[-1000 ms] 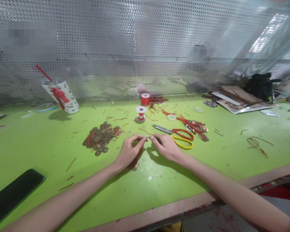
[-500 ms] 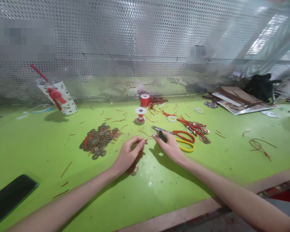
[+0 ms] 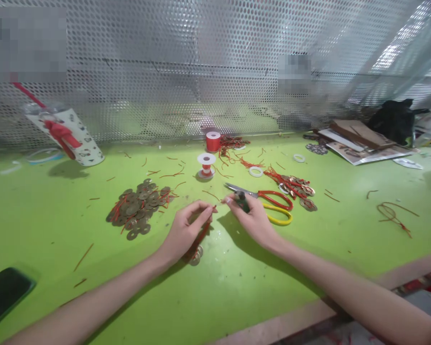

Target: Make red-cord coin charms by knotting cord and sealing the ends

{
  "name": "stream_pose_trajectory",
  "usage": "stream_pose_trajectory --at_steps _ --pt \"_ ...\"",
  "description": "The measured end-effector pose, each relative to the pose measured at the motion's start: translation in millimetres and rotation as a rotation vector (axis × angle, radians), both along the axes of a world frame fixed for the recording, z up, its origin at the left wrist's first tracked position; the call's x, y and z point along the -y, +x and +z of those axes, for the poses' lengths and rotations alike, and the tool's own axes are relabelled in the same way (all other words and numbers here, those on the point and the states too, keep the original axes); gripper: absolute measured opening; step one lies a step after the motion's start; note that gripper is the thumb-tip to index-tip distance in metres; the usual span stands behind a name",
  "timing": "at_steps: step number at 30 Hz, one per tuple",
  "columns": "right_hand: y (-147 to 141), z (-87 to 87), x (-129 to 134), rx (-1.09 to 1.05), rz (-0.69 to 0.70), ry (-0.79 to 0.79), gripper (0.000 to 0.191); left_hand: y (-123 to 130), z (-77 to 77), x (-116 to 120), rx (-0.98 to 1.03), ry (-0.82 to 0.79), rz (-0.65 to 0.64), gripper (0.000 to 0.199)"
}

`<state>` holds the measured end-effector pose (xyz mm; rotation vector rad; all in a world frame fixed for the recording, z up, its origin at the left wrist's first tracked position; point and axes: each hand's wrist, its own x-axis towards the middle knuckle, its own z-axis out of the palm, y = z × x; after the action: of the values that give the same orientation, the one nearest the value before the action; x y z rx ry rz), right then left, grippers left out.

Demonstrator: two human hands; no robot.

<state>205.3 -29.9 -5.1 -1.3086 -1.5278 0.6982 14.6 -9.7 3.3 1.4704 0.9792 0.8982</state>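
Note:
My left hand (image 3: 187,227) pinches the end of a red cord (image 3: 203,234), and coins (image 3: 196,256) hang from that cord below the palm, close to the table. Facing it, my right hand (image 3: 249,218) is closed around a small dark green object (image 3: 242,201), perhaps a lighter. Its thumb and forefinger come near the cord end, with a thin strand between the two hands. Scissors (image 3: 276,197) with one red and one yellow handle lie just beyond my right hand. Left of my hands is a heap of coins (image 3: 138,207) with red cords.
Two red thread spools (image 3: 213,142) (image 3: 206,167) stand at the back centre. More corded coins (image 3: 296,187) lie right of the scissors. A patterned cup (image 3: 75,136) with a straw is at the left, a dark phone-like object (image 3: 7,293) nearer, and cardboard (image 3: 359,136) at the back right.
The view has shifted slightly, so the cup and coin heap appear farther left. My hands have come a little closer together, both still holding their things.

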Motion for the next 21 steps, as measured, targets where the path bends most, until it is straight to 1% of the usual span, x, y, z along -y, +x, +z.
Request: stream_pose_trajectory --at_steps 4,9,11,17,21 --pt "-4.0 3.5 2.6 -0.041 0.021 -0.031 0.017 -0.7 0.1 0.1 0.000 0.001 -0.019 0.023" --pt "-8.1 4.5 3.2 -0.052 0.058 -0.023 0.021 -0.1 -0.2 -0.2 -0.012 0.028 -0.028 0.021" --pt "-9.7 4.2 2.6 -0.092 0.066 -0.041 0.024 0.7 -0.7 -0.6 -0.018 0.039 -0.031 0.021" --pt "-15.9 3.8 2.5 -0.373 0.099 -0.281 0.040 1.7 -4.0 -0.6 -0.047 0.091 -0.032 0.024" --pt "-17.8 3.5 2.4 -0.475 0.137 -0.344 0.045 1.4 -5.9 0.0 -0.047 0.091 -0.032 0.024"
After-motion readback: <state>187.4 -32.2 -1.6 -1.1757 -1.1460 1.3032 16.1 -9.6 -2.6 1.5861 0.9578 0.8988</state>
